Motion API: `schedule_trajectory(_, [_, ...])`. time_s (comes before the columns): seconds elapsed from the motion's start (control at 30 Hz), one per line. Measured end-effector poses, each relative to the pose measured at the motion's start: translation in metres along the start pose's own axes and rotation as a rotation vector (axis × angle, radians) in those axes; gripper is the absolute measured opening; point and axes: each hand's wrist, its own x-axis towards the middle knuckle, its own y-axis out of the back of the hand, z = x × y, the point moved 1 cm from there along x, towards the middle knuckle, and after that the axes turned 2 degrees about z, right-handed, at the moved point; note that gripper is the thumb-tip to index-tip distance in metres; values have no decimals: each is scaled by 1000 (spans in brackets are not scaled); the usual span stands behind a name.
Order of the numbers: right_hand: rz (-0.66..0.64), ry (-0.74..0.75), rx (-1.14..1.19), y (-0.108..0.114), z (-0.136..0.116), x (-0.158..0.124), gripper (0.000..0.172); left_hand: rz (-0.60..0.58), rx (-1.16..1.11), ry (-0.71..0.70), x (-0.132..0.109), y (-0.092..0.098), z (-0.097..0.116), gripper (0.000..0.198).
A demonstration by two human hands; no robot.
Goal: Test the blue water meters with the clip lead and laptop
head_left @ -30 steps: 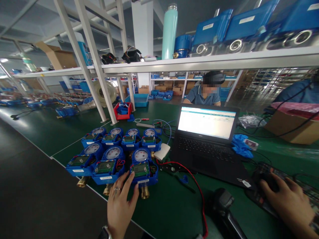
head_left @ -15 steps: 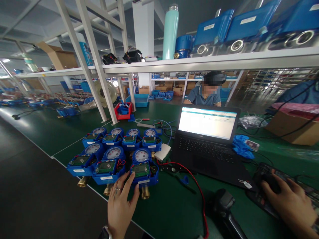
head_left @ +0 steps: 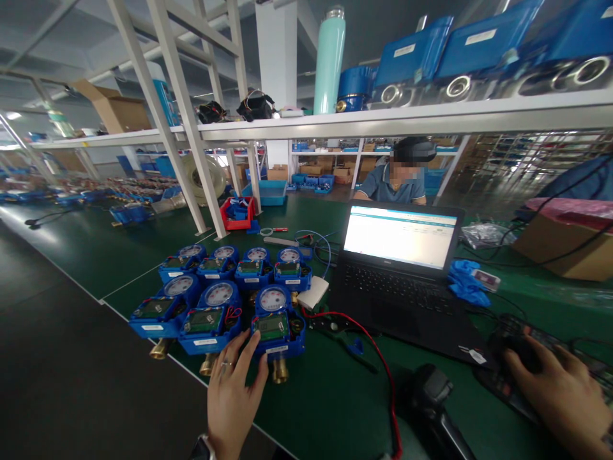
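My left hand (head_left: 233, 383) rests with fingers spread at the front edge of a blue water meter (head_left: 272, 348), its fingertips touching the casing. This meter has a round dial, an exposed green circuit board with a small display, and a brass pipe end. Beside it stand more blue water meters (head_left: 205, 332) in two rows, their boards uncovered too. At the far right, my right hand (head_left: 558, 386) is curled over a black computer mouse (head_left: 524, 352). An open laptop (head_left: 402, 281) stands between the hands, its screen lit with a mostly white page.
A black handheld scanner (head_left: 433, 396) lies at the front, near a red cable (head_left: 383, 358). A white square box (head_left: 313, 292) sits by the meters. Blue gloves (head_left: 464, 281) lie right of the laptop. Overhead runs a shelf (head_left: 287, 130); a co-worker (head_left: 395, 182) sits opposite.
The laptop page has changed slightly: a small greenish mark in its upper middle is gone. Both hands stay where they were.
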Motion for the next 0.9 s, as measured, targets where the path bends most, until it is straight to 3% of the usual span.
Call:
schedule_trajectory(0.27, [-64,13,12,-1,4,4,91,-1,19,3,1,1,1,31])
schedule_trajectory(0.9, [1,20,-32,0,-2,0,91,-4,14,9,3,2,2,30])
